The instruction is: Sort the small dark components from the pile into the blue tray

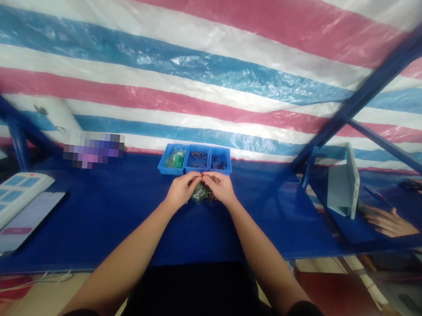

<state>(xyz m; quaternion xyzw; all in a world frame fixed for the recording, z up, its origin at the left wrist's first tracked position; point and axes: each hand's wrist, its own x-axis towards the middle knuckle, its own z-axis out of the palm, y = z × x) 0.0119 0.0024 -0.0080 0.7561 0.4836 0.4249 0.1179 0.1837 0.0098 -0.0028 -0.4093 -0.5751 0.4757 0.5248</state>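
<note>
My left hand (184, 190) and my right hand (220, 186) meet fingertip to fingertip over the blue table, just in front of three small blue bins. Both are closed in a pinch; whatever lies between the fingers is too small to make out. Below and between them sits a pile of small dark and brassy parts (210, 194), with a clear plastic bag (199, 193) beside it. The left bin (172, 171) contains clear and green plastic packets (176, 158). Small dark metal pieces lie in the middle bin (196, 168) and dark screw-like pieces in the right bin (220, 169).
On the left lie a white power strip (0, 206) and a phone (25, 221) with a white cable. At right, a tablet (346, 185) stands near another person's hands (391, 222). Blue metal frame bars (327, 132) and a striped sheet (202, 97) rise behind.
</note>
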